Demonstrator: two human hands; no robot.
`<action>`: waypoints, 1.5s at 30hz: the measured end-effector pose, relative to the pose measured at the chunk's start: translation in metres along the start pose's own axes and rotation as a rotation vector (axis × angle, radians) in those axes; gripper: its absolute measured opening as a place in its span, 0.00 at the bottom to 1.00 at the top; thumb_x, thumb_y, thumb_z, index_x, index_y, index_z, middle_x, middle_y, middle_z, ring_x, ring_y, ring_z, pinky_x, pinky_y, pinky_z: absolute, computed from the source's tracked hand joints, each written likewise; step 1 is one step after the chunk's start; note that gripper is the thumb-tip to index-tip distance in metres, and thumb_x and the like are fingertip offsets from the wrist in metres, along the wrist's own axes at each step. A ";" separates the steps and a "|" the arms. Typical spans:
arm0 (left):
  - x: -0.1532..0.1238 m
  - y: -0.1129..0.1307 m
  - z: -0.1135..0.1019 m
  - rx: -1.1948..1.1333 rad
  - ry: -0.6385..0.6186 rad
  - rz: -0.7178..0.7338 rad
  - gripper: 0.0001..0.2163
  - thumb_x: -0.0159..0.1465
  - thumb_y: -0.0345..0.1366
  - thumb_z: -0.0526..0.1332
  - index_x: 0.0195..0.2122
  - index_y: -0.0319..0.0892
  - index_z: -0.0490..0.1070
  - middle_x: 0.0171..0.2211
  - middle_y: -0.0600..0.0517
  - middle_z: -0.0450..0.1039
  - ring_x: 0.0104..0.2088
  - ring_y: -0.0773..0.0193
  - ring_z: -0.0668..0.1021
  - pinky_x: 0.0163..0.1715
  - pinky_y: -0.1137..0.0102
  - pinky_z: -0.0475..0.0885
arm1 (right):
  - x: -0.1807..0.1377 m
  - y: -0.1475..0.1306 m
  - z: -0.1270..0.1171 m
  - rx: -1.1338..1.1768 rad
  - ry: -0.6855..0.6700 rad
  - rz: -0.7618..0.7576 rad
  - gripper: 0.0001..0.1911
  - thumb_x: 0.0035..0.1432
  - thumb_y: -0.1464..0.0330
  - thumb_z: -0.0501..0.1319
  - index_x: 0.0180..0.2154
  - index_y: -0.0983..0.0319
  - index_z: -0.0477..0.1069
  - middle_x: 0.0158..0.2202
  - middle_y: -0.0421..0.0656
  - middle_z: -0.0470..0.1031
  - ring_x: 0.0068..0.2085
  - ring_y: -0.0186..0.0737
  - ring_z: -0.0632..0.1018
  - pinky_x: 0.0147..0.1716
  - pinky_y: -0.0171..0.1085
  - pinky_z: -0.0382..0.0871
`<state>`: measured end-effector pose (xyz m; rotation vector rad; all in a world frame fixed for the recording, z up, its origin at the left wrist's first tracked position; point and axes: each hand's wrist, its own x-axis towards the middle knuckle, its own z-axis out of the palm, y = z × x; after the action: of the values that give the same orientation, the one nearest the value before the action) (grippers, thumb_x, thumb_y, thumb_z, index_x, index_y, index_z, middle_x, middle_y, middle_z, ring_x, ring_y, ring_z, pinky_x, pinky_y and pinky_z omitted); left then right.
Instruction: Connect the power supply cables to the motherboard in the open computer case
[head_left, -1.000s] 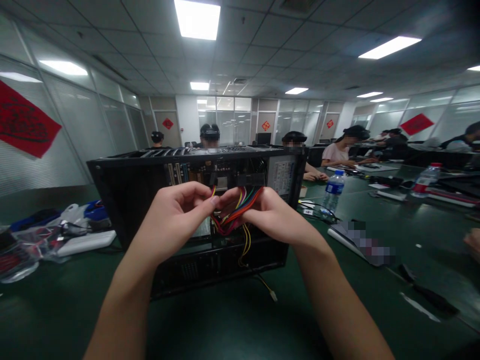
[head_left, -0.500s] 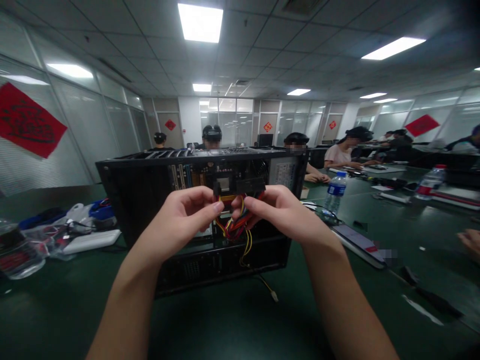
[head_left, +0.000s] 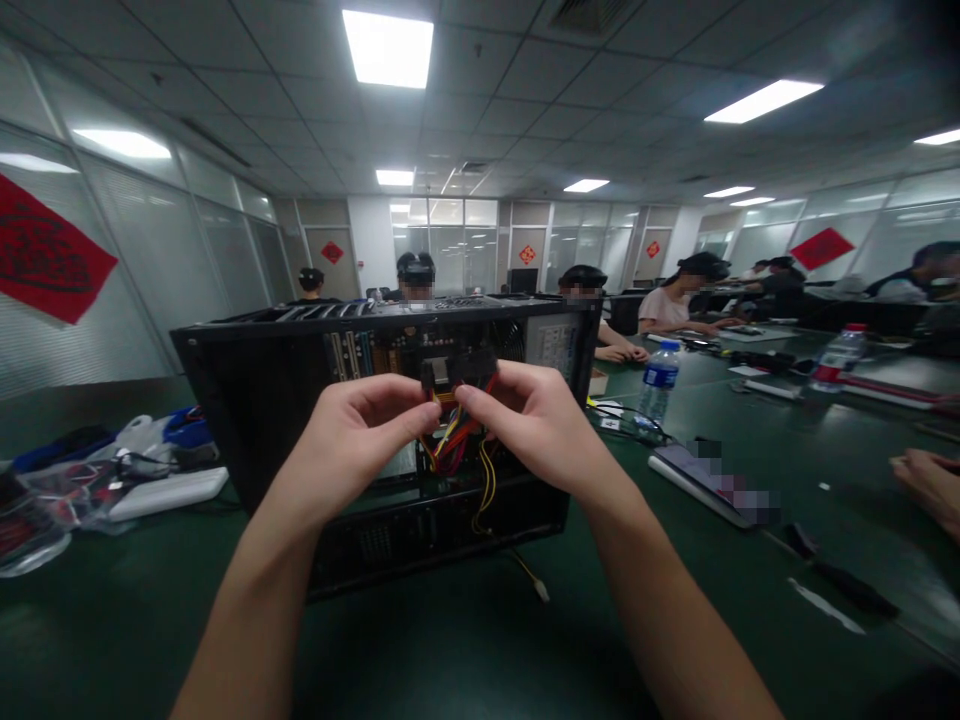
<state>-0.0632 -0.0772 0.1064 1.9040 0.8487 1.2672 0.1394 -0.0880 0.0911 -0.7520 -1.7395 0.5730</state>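
An open black computer case [head_left: 217, 420] stands before me on the table, its inside facing me. In front of that opening, my left hand [head_left: 356, 430] pinches a small black cable connector [head_left: 435, 375] between thumb and fingers. My right hand [head_left: 532, 415] is closed on a wider black connector [head_left: 476, 368] right beside it. A bundle of red, yellow and orange power wires [head_left: 448, 445] hangs below both hands. Whether the two connectors touch I cannot tell. A thin yellow and black cable trails out of the case to a pale plug [head_left: 541, 591] on the table.
To the left lie a white flat box [head_left: 169, 495], plastic bags [head_left: 82, 490] and a bottle. A blue-capped water bottle [head_left: 660, 380], a phone [head_left: 712, 480] and black cables are on the right. Another person's hand [head_left: 928, 488] rests at the right edge. Several people sit beyond.
My right hand has come closer to my left, bringing the wider connector nearer to the small one. The whole view has shifted slightly, so the surroundings appear further left.
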 end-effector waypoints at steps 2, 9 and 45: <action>0.001 -0.002 -0.001 -0.024 -0.034 -0.023 0.12 0.55 0.42 0.74 0.34 0.39 0.81 0.34 0.48 0.82 0.35 0.59 0.81 0.38 0.68 0.77 | 0.000 -0.001 0.001 -0.001 -0.019 0.006 0.14 0.64 0.60 0.63 0.38 0.65 0.77 0.31 0.42 0.77 0.32 0.36 0.75 0.30 0.33 0.69; 0.008 -0.021 0.005 -0.295 -0.173 -0.070 0.11 0.56 0.41 0.74 0.33 0.39 0.80 0.31 0.49 0.81 0.33 0.64 0.80 0.39 0.71 0.76 | -0.001 -0.004 -0.004 0.077 -0.071 0.013 0.13 0.64 0.61 0.64 0.36 0.66 0.76 0.30 0.43 0.77 0.31 0.36 0.77 0.29 0.33 0.70; 0.007 -0.011 0.020 -0.237 0.020 -0.044 0.14 0.58 0.46 0.71 0.36 0.39 0.81 0.29 0.50 0.79 0.30 0.64 0.79 0.35 0.71 0.77 | 0.006 0.009 -0.005 0.071 0.064 0.022 0.21 0.59 0.53 0.67 0.29 0.64 0.74 0.24 0.40 0.72 0.25 0.32 0.71 0.23 0.31 0.65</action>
<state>-0.0437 -0.0691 0.0955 1.6801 0.7118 1.3003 0.1447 -0.0771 0.0899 -0.7326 -1.6456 0.6158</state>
